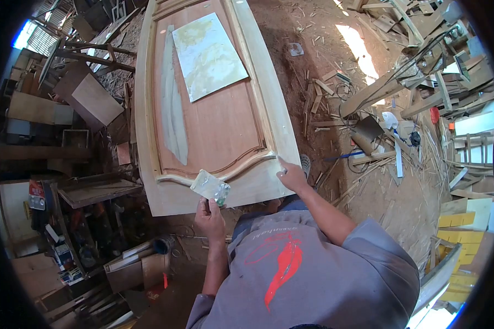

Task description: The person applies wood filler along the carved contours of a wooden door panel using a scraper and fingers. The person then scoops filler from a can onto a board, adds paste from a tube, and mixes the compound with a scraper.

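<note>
My left hand (210, 217) pinches the lower edge of a small flat putty scraper (207, 185), pale with a shiny greenish corner, above the near end of a wooden panel door (170, 198). On the door's right near corner my right hand (292, 175) is closed, its fingertips touching the bare wood; anything inside it is hidden. A curved moulding (241, 171) borders the reddish inner panel. Farther up the door lies a white board (208, 57) smeared with yellowish putty. Beside it rests a long, thin pale wood strip (173, 109).
Wood scraps (319, 90) and offcuts litter the dirt floor on the right, with a handsaw (398, 156) among them. A wooden stool (93, 55) stands at the upper left. Stacked boards and a cluttered shelf (96, 186) line the left side.
</note>
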`<state>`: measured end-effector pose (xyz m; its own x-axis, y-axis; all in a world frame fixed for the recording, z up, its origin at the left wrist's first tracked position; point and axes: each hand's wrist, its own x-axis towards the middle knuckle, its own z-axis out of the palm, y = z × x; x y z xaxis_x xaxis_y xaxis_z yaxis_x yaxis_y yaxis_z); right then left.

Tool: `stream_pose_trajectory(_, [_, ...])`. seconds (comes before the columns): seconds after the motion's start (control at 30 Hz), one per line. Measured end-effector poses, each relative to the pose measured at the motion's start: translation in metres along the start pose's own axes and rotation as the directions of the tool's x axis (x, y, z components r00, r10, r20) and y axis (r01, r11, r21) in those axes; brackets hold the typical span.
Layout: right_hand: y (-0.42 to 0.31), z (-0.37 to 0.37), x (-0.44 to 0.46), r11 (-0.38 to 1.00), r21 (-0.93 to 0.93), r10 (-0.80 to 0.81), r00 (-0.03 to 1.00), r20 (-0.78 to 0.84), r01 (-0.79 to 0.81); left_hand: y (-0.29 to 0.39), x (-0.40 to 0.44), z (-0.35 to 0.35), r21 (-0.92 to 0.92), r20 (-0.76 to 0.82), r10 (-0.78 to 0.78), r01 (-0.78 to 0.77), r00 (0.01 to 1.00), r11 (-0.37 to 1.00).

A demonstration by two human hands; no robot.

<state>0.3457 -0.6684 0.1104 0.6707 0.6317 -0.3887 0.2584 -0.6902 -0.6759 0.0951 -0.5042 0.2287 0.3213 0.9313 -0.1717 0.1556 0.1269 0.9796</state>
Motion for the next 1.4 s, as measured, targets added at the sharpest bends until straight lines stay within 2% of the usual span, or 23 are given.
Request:
stream_pose_trajectory(0.13, [0.012, 0.013, 0.004, 0.996, 0.079, -0.048, 0.99, 0.13, 0.038, 0.009, -0.001, 0.007, -0.002, -0.029, 0.001, -0.001, 1.0, 1.0])
stream_pose_trajectory(0.23, [0.005, 0.013, 0.002, 0.986, 0.137, 0.105, 0.99, -0.091, -0.092, 0.007, -0.001, 0.001, 0.01, -0.005, -0.012, 0.012, 1.0, 1.0])
stream_pose_trajectory(0.33, [-0.015, 0.005, -0.002, 0.98, 0.145, 0.143, 0.989, -0.031, -0.137, 0.004, 0.0, -0.001, 0.023, 0.011, -0.023, 0.023, 1.0, 0.999])
stream_pose_trajectory(0.43, [-0.005, 0.037, 0.003, 0.969, 0.245, 0.053, 0.997, -0.058, -0.037, -0.002, 0.001, -0.002, 0.027, 0.014, -0.026, 0.025, 1.0, 0.999])
stream_pose_trajectory(0.53, [-0.002, 0.037, 0.004, 0.89, 0.414, 0.139, 0.979, 0.15, -0.19, -0.003, 0.002, 0.0, 0.021, 0.028, -0.022, 0.022, 0.999, 1.0])
stream_pose_trajectory(0.63, [0.014, 0.021, 0.007, 0.864, 0.458, 0.092, 0.961, 0.261, -0.207, 0.001, 0.002, 0.005, 0.009, 0.031, -0.022, 0.021, 0.999, 1.0])
stream_pose_trajectory(0.73, [0.017, 0.029, -0.003, 0.889, 0.429, 0.092, 0.981, 0.172, -0.158, 0.005, 0.003, 0.008, 0.005, 0.025, -0.014, 0.014, 1.0, 1.0])
stream_pose_trajectory(0.83, [0.009, 0.041, -0.003, 0.847, 0.504, 0.118, 0.984, 0.13, -0.168, 0.0, 0.003, 0.006, 0.021, 0.005, -0.004, 0.004, 1.0, 1.0])
stream_pose_trajectory(0.93, [-0.009, 0.056, -0.002, 0.699, 0.691, 0.086, 0.981, 0.174, -0.184, 0.002, 0.003, 0.004, 0.029, 0.007, -0.002, 0.002, 1.0, 1.0])
stream_pose_trajectory(1.03, [-0.034, 0.053, -0.004, 0.55, 0.765, 0.089, 0.934, 0.346, -0.336, 0.005, 0.003, 0.003, 0.012, 0.004, -0.002, 0.002, 1.0, 1.0])
stream_pose_trajectory(1.13, [-0.043, 0.041, -0.009, 0.323, 0.868, 0.022, 0.92, 0.391, -0.376, 0.006, 0.002, 0.002, -0.006, 0.003, -0.005, 0.005, 1.0, 1.0])
stream_pose_trajectory(1.23, [-0.026, 0.024, -0.01, 0.331, 0.778, -0.167, 0.778, 0.606, -0.535, 0.006, 0.003, 0.002, 0.008, 0.009, -0.007, 0.007, 1.0, 1.0])
stream_pose_trajectory(1.33, [-0.006, 0.006, 0.001, 0.454, 0.83, -0.12, 0.901, 0.417, -0.324, 0.004, 0.004, 0.0, 0.005, -0.007, -0.012, 0.012, 1.0, 1.0])
stream_pose_trajectory(1.37, [0.0, -0.006, 0.01, 0.599, 0.754, -0.038, 0.931, 0.364, -0.27, 0.003, 0.005, -0.001, -0.002, -0.017, -0.015, 0.015, 1.0, 1.0])
stream_pose_trajectory(1.4, [0.001, -0.018, 0.021, 0.78, 0.605, -0.058, 0.944, 0.324, -0.16, 0.002, 0.005, -0.003, 0.007, -0.015, -0.015, 0.015, 1.0, 1.0])
